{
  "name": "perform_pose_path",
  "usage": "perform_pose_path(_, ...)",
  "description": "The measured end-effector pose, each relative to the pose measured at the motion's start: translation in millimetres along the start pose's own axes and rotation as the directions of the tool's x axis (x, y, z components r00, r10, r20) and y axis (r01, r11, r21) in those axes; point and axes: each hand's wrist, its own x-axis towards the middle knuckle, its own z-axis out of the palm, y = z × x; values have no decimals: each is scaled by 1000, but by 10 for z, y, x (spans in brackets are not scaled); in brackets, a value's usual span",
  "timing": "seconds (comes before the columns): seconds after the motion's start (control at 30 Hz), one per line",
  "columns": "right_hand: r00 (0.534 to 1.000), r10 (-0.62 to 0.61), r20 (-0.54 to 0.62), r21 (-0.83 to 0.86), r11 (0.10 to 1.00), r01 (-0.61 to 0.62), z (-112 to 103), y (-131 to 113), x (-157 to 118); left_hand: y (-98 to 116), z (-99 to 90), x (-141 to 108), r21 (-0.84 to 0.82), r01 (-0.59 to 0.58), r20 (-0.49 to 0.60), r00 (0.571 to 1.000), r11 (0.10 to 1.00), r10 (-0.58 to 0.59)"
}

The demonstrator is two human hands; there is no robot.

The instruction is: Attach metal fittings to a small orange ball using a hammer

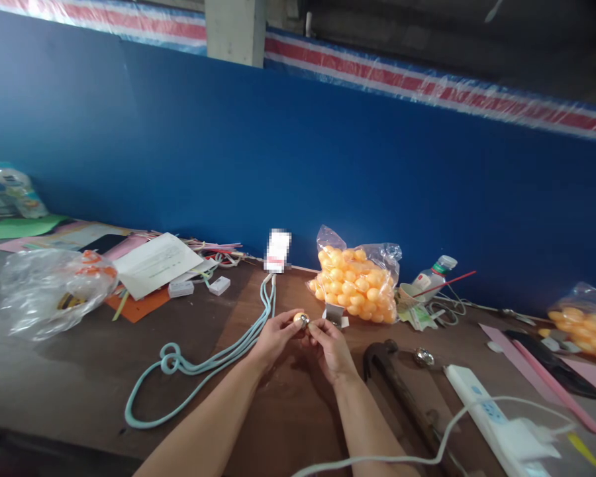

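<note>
Low over the middle of the brown table, my left hand [277, 336] pinches a small orange ball with a shiny silvery part [302, 320] on its right side. My right hand [332, 346] meets it there, thumb and fingers closed at the silvery part; whether a separate small piece is between them is too small to tell. Just behind the right fingers stands a little open box [334, 313]. A clear bag of orange balls [355, 283] leans near the blue partition beyond it.
A claw hammer [402, 391], a silvery round piece [424, 358] and a white power strip [491, 414] with its cable lie to the right. Light-blue cord [198, 366] loops at left, near papers [156, 265] and a plastic bag [44, 291]. A bottle [432, 277] stands at the back.
</note>
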Motion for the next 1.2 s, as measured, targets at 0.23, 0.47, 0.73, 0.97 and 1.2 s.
perform_pose_path(0.23, 1000, -2, -7, -26, 1000, 2, 3, 3, 4, -5, -2, -2, -2, 7, -7, 1000, 1000, -7)
perform_pose_path(0.47, 1000, -9, -22, -75, 997, 7, -7, -1, 9, -17, -20, 9, 17, -7, -10, 1000, 1000, 7)
perform_pose_path(0.73, 1000, -4, -18, -76, 997, 2, -3, -19, 0, -28, -27, 8, 29, 3, 20, 1000, 1000, -4)
perform_pose_path(0.97, 1000, 2, 8, -73, 997, -1, 4, -46, -10, -26, -15, 13, -82, 12, 36, 999, 997, -9)
perform_pose_path(1.2, 996, 14, 90, 39, 999, -17, 18, -54, -7, -72, -28, 14, -254, 110, 65, 993, 961, -96)
